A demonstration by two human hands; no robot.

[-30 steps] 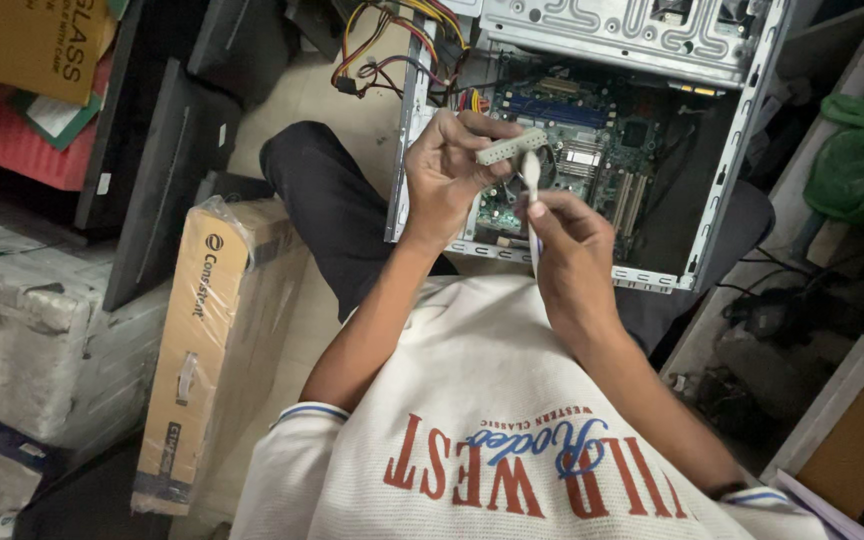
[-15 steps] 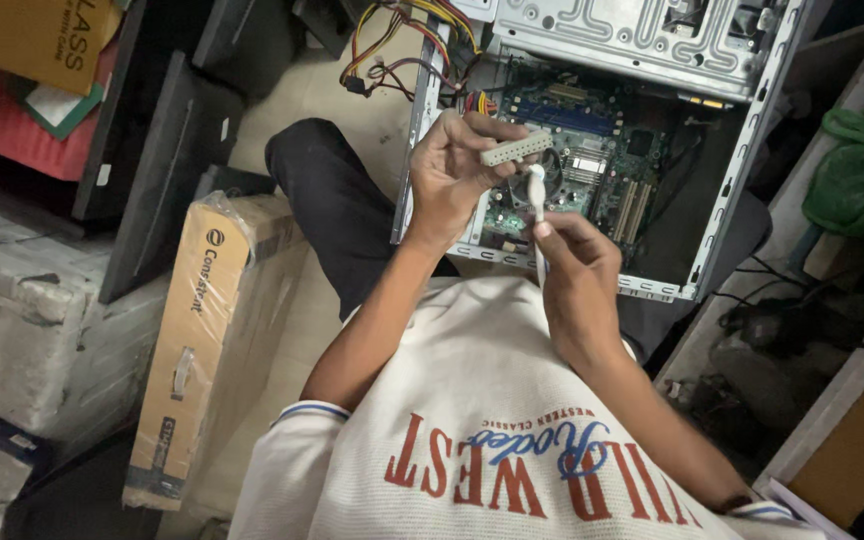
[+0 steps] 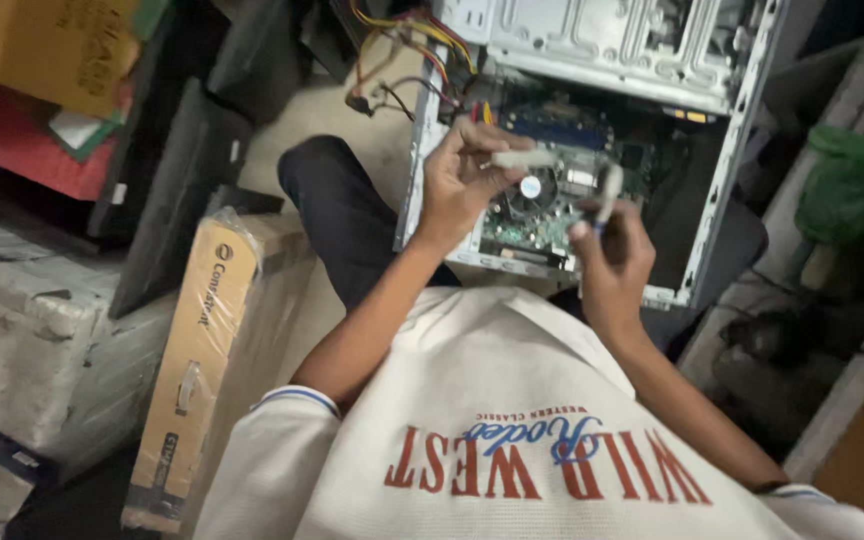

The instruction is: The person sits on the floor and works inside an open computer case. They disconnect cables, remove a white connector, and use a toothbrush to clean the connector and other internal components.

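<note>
Over the open computer case (image 3: 722, 170), the left hand (image 3: 457, 180) has its fingers clamped on a pale strip-shaped part (image 3: 524, 158) held level just above the fan (image 3: 529, 187) on the green circuit board (image 3: 542, 215). The right hand (image 3: 612, 260), nearer the case's lower edge, has its fingers together around a small pale upright piece (image 3: 609, 192). A long cardboard box (image 3: 197, 370) lies well left of the case.
</note>
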